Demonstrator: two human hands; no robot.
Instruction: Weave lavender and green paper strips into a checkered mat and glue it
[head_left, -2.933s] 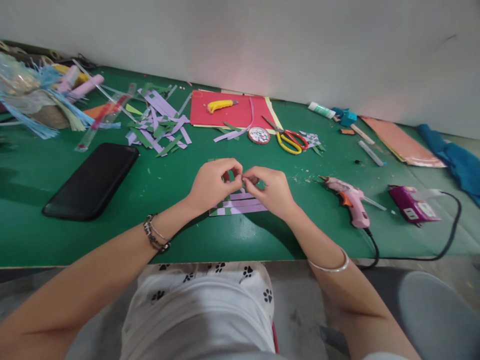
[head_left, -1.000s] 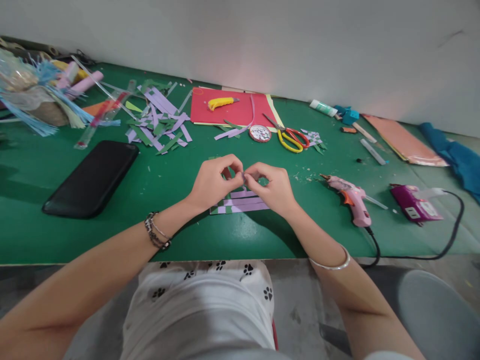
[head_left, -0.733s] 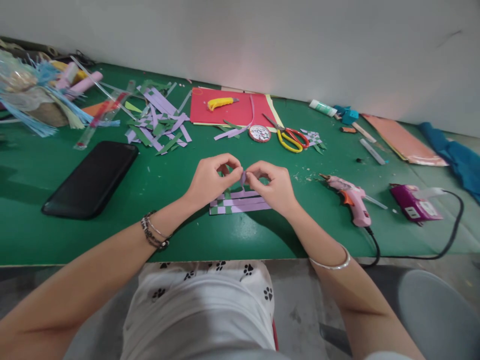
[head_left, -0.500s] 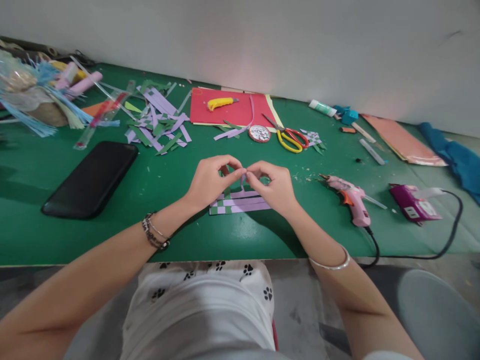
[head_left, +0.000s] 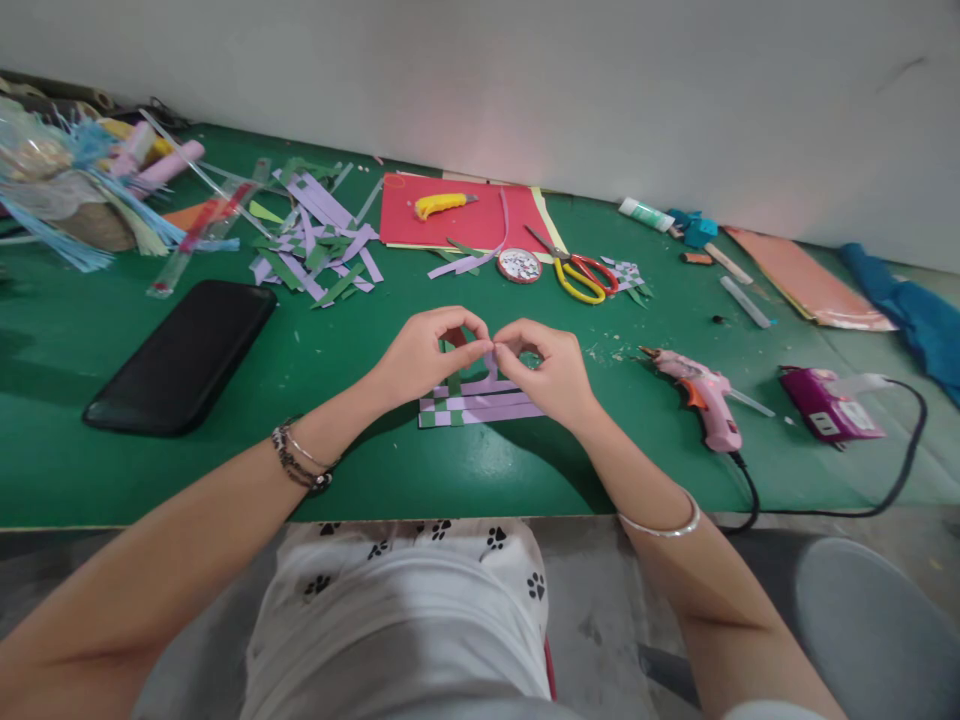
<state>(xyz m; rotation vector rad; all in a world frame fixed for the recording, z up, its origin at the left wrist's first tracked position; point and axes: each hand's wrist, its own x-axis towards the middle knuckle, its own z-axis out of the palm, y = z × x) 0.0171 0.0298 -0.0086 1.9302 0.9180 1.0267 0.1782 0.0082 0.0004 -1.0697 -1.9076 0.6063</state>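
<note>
My left hand [head_left: 435, 352] and my right hand [head_left: 546, 365] meet at their fingertips, both pinched on a thin purple paper strip [head_left: 491, 367]. Below them lies a small woven piece of purple and green paper strips [head_left: 480, 407], checkered at its left end, with long purple strips running right. My right hand covers part of its right side. Beyond the hands are a round red-rimmed container [head_left: 519, 265] and scissors [head_left: 574, 272] with one red and one yellow handle.
A black phone [head_left: 180, 358] lies left, near a pile of cut paper strips [head_left: 319, 240]. A yellow cutter [head_left: 442, 206] rests on red paper [head_left: 405, 225]. Right are a pink glue gun [head_left: 701, 398], its cord, and a purple power adapter [head_left: 829, 402].
My left hand and forearm have shifted slightly, the wrist a little left and up. The purple strip stands a bit more visibly between the fingertips. Things on the table stay put.
</note>
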